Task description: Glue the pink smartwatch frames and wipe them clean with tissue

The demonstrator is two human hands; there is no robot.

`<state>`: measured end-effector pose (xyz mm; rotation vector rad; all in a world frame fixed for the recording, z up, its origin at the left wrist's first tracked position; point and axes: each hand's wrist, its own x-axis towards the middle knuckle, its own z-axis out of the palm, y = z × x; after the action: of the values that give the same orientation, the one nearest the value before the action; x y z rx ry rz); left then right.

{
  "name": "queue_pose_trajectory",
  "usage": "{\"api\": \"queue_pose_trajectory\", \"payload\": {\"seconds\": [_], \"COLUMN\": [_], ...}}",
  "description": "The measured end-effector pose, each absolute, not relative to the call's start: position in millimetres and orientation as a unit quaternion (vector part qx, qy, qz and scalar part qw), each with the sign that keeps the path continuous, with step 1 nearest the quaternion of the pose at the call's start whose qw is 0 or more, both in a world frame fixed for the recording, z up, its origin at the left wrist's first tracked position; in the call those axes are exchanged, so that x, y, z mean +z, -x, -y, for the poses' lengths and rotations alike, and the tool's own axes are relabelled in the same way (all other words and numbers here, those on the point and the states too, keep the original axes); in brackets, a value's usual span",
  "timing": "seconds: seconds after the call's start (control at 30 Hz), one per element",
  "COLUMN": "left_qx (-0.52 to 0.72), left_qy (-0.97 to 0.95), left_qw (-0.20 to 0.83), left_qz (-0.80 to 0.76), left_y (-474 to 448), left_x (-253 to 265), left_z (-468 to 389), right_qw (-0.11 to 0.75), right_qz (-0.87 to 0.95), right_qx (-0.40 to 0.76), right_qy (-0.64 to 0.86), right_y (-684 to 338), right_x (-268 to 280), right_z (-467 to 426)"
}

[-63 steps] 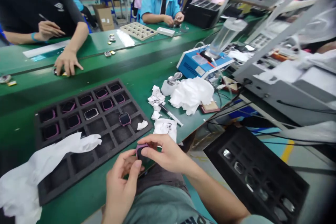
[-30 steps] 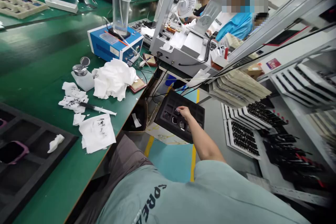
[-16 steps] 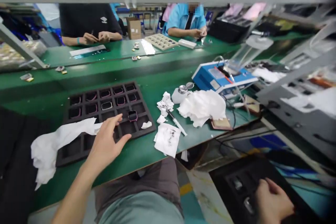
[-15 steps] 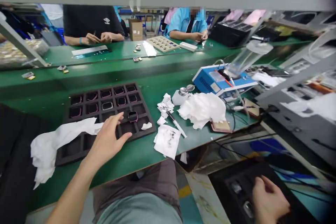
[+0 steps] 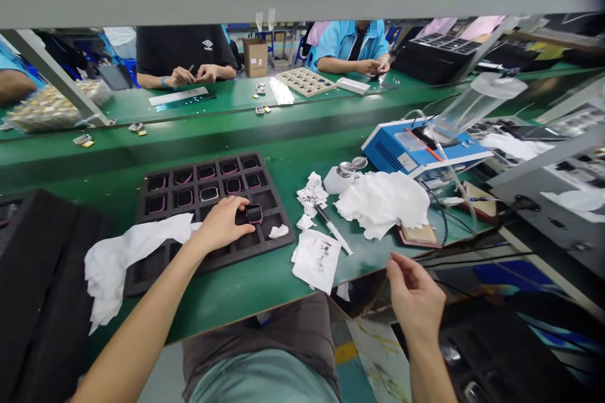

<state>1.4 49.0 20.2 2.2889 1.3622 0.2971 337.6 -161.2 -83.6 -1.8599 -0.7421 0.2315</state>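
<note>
Where the black foam tray [image 5: 246, 255] lies on the green table [image 5: 222, 308], as seen from the head camera, the left hand [image 5: 224, 223] reaches in with its thumb and forefinger closed down onto the left side of a purple-rimmed watch [image 5: 254, 214]; this watch sits near the tray's right end, slightly askew, with its dark face up, though whether the fingers bear its weight cannot be told; the right hand [image 5: 416, 293] hangs apart, beyond the table's front edge, fingers loosely curled and thumb near them, and whether anything small lies between them cannot be told; farther back in the tray stand other watches, mostly purple-rimmed, with one silver-rimmed watch [image 5: 208, 193] among them; a white cloth [image 5: 137, 242] drapes over the tray's left part, and a white scrap [image 5: 278, 231] lies near its right corner; just beside the tray are a stained paper [image 5: 317, 261], a syringe [image 5: 335, 233] and a crumpled white heap [image 5: 385, 201]; behind these stand a metal-topped bottle [image 5: 336, 182] and a blue box [image 5: 392, 150]; a second black tray [image 5: 496, 321] shows at lower right, partly blurred.
</note>
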Motion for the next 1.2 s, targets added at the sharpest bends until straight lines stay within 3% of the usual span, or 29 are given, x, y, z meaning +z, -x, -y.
{"api": "queue_pose_trajectory", "payload": {"seconds": [0.27,0.5,0.77,0.97,1.2], "left_qx": [0.11,0.189,0.404,0.486,0.466], "left_qy": [-0.847,-0.807,-0.61,-0.464,-0.369], "left_qw": [0.222,0.271,0.464,0.601,0.711], "left_qz": [-0.47,-0.49,-0.499,-0.432,-0.375], "left_y": [-0.6,7.3,7.5,-13.4,-42.8], "left_x": [13.5,15.9,29.3,14.9,-18.9], "left_z": [-54.9,-56.6,-25.7,29.5,61.3], "right_qw": [0.479,0.41,0.225,0.221,0.268], "right_qz": [0.359,0.403,0.451,0.469,0.472], "right_qx": [0.172,0.167,0.118,0.117,0.139], "right_qy": [0.782,0.801,0.856,0.847,0.828], "right_y": [-311.7,-297.9,-302.3,-319.3,-326.2], "right_x": [-74.3,-58.4,-39.8,-37.7,-39.6], "right_z": [142.8,125.2,103.2,89.3,92.4]}}
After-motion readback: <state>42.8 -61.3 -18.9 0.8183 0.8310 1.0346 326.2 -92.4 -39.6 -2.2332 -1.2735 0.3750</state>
